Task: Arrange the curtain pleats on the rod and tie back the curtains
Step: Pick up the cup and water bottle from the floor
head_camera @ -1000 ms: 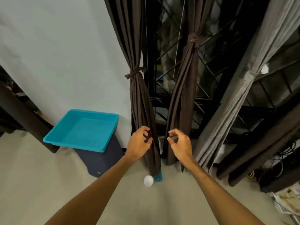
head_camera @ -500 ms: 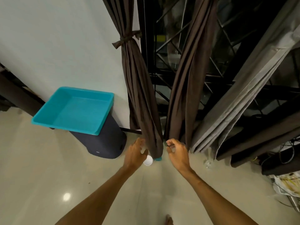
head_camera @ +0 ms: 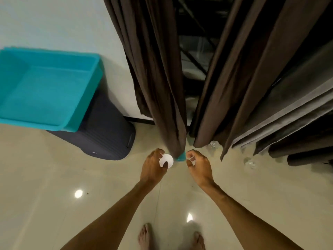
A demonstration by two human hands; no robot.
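- Hems first: the left dark brown pleated curtain (head_camera: 158,83) hangs in a tight bundle. Its lower end comes down between the two hands, just above the glossy beige tiled floor (head_camera: 54,204). The right dark brown curtain (head_camera: 227,83) ends just beside it. The rod and any tie-back are out of view.
- Left grip (head_camera: 153,167): finger and thumb curl round a small white round disc (head_camera: 166,159), right against the left curtain's hem. Lifting it carelessly could snag the hem and drag the gathered folds out of line.
- Right grip (head_camera: 199,166): its fingers are curled close to a small teal piece (head_camera: 181,157) at the hem. I cannot tell whether they pinch anything. A tug from this side would likely twist the bundle and loosen the pleats above.
- Both hands are working low, so any pull probably travels up the cloth unseen and could shift the pleats on the rod.
- Clear crumpled plastic bits (head_camera: 212,145) lie on the floor by the right curtain, near the bare feet (head_camera: 144,235). A step forward on shiny tile could mean a slip or a sharp edge underfoot.
- The teal rectangular plastic tray (head_camera: 45,87) overhangs the dark grey ribbed bin (head_camera: 108,134) beneath it. An elbow swung left might tip it.
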